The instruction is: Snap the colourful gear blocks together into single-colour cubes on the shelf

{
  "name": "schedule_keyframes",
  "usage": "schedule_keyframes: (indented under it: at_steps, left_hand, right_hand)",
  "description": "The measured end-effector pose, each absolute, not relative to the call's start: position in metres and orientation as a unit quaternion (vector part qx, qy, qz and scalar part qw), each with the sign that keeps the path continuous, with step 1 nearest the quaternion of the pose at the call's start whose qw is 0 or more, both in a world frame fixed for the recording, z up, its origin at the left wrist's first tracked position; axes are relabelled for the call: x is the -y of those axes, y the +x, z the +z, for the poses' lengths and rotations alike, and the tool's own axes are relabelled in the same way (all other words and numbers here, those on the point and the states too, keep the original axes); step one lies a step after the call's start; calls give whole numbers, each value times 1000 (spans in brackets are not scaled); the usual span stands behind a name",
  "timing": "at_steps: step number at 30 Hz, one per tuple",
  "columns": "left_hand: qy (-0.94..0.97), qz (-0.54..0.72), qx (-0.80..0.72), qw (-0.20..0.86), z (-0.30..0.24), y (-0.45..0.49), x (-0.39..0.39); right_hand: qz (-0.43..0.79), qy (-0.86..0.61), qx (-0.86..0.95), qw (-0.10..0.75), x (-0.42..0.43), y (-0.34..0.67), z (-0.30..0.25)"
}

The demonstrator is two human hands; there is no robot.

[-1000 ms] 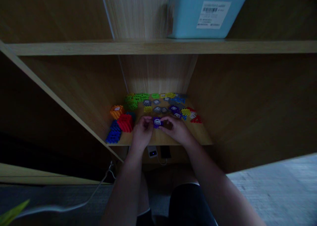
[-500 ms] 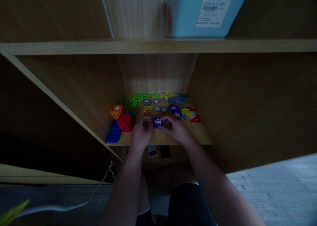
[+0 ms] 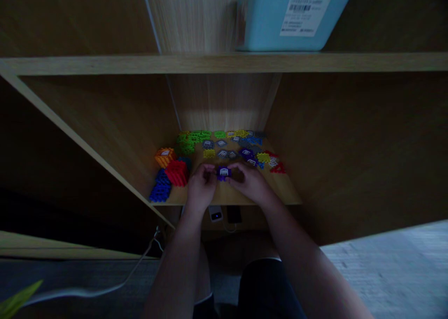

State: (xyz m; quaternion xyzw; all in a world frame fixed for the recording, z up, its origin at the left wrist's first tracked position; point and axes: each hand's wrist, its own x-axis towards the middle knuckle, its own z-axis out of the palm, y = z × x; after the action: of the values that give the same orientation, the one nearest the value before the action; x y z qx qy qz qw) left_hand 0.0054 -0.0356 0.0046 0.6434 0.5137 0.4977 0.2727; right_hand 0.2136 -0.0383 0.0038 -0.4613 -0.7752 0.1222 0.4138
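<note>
Both hands meet over the front of a low wooden shelf (image 3: 280,195). My left hand (image 3: 200,184) and my right hand (image 3: 249,183) pinch a small purple toy block with a white window piece (image 3: 223,172) between their fingertips. Left of my left hand stand a built red cube (image 3: 177,172), an orange cube (image 3: 164,156) and a blue cube (image 3: 160,190). Behind the hands lie several loose flat pieces: green (image 3: 191,139), grey (image 3: 221,144), yellow (image 3: 262,157), purple (image 3: 246,154) and red (image 3: 277,168).
A light blue plastic bin with a barcode label (image 3: 290,13) stands on the shelf above. A small lit device (image 3: 215,213) and a dark phone (image 3: 233,213) hang below the shelf edge, with a cable (image 3: 140,263) trailing left. Dim cabinet walls close in on both sides.
Both hands stay on the purple block, with only slight finger shifts. The view has tilted a little.
</note>
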Motion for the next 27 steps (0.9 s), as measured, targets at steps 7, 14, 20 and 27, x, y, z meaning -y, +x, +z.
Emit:
schedule_keyframes:
  at_steps: [7,14,20,27]
  left_hand:
    - [640,499,-513,278,5,6,36]
    - [641,498,-514,276,5,6,36]
    - [639,498,-520,272,8,7,38]
    - [638,499,-523,266,9,7,39]
  right_hand:
    - [115,-475,774,401,39,214,4]
    - [113,-484,773,394,39,214,4]
    - [101,-504,744,428,41,215,10]
    - [132,-526,723,427,44,215,11]
